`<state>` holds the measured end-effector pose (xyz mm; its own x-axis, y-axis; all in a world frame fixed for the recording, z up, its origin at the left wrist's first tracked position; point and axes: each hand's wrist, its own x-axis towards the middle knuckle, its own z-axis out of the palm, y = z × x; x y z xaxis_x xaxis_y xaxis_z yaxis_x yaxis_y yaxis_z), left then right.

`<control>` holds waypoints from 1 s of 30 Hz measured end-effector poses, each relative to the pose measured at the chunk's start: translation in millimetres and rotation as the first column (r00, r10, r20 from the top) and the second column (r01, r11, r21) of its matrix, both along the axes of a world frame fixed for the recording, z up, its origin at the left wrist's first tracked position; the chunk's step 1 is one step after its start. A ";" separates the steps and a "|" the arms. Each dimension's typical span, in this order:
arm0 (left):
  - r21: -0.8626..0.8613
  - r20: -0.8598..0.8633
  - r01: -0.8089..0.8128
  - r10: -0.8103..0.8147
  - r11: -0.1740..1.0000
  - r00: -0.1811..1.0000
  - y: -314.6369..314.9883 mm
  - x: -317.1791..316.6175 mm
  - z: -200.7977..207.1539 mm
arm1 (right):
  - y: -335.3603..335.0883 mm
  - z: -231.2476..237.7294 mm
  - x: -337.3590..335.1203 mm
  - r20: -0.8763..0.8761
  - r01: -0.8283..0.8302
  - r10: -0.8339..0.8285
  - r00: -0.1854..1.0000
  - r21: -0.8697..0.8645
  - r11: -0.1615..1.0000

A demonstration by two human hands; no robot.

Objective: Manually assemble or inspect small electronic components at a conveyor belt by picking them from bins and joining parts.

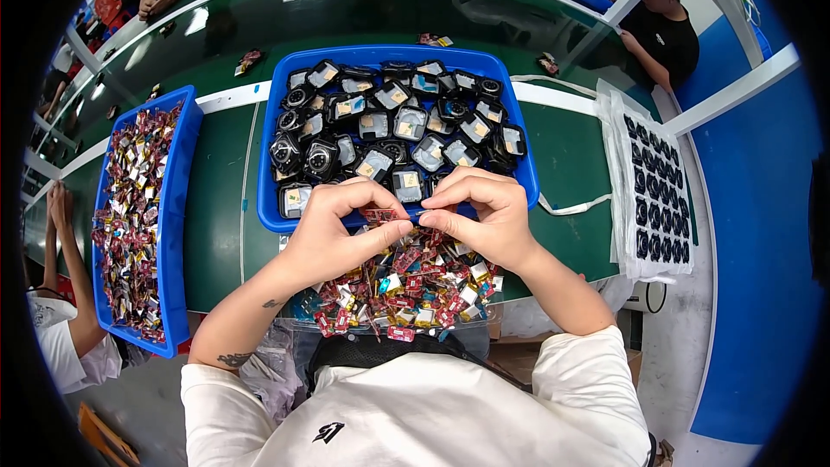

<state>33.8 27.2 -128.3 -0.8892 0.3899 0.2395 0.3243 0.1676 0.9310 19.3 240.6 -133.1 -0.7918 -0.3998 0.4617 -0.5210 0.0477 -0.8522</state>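
Between the thumb and forefinger of my left hand [339, 227] is a small red circuit board [378, 215], partly hidden by the fingers. My right hand [486, 214] is closed in a pinch close beside it; what its fingertips hold is too small to make out. Both hands are over the near edge of a blue bin [271, 164] full of black watch cases [410, 124], many with pale square inner faces. Below my hands, against my body, lies a heap of red circuit boards with silver and yellow battery cells [406, 285] in a clear tray.
At the left stands a long blue bin [177, 207] packed with similar boards and cells. A white foam tray [618, 182] with rows of dark round parts lies to the right. Beyond runs a green conveyor belt [346, 17] carrying scattered boards. Other people sit along it.
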 end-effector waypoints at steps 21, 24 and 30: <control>-0.051 -0.180 0.124 -0.132 0.991 0.975 0.2 -3.7 1.8 | -1.6 2.4 1.1 0.001 -0.018 0.018 1.000 0.065 0.998; 0.166 0.036 0.069 -0.076 0.984 0.996 -4.9 -3.1 -2.1 | 1.4 5.7 -2.3 -0.078 -0.072 0.080 0.994 0.105 0.992; 0.401 0.215 -0.042 -0.049 0.915 0.975 -9.2 -6.7 -1.4 | -1.2 10.2 -0.8 -0.278 -0.103 0.189 0.942 0.297 0.949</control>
